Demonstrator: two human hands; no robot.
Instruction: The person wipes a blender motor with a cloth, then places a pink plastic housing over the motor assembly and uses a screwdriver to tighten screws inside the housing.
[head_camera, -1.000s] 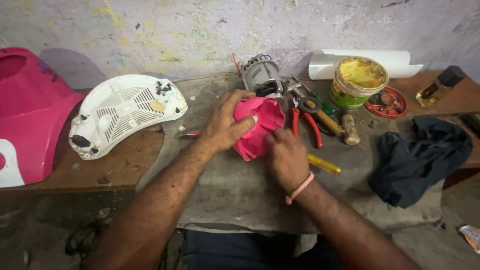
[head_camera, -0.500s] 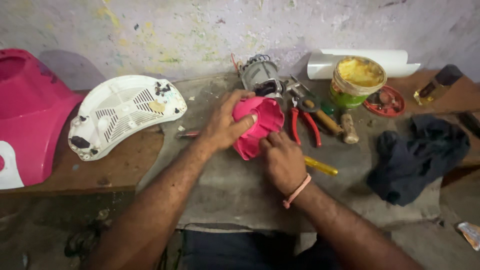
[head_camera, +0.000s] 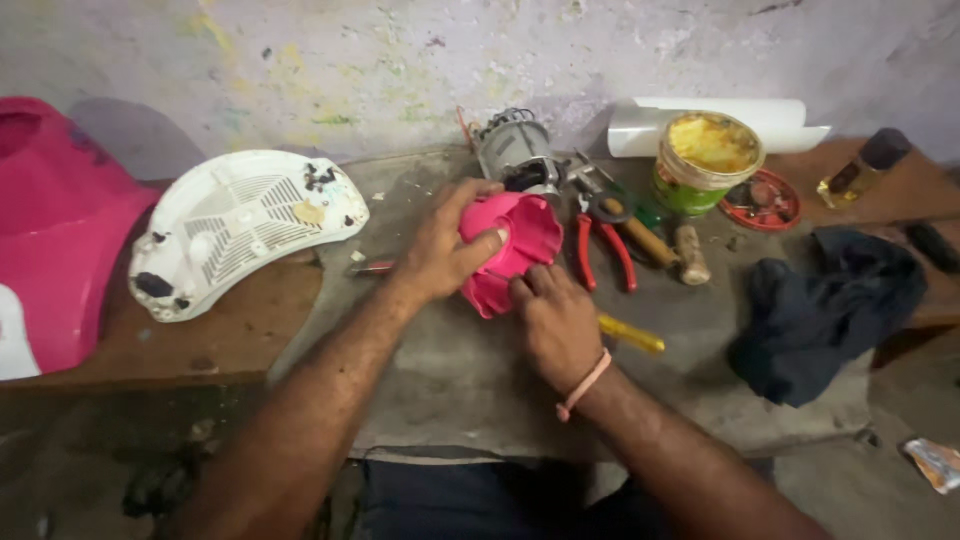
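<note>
Item: pink plastic housing (head_camera: 505, 250), frame centre, lying on the grey tabletop (head_camera: 450, 370) with its open cup turned up and right.

Left hand (head_camera: 440, 245): fingers spread and curled over the housing's upper rim, apparently steadying it.

Right hand (head_camera: 555, 320): fingers pressed together against the lower edge, as if bracing it; whether they pinch a small part is not clear.

Nearby: electric motor (head_camera: 515, 150) just above; red-handled pliers (head_camera: 600, 245) and wooden-handled tool (head_camera: 640, 235) to the right; yellow-handled screwdriver (head_camera: 630, 335) beside the right wrist; open tin of yellow grease (head_camera: 705, 150), upper right; white vented cover (head_camera: 235, 225), left; dark cloth (head_camera: 830, 310), right.
</note>
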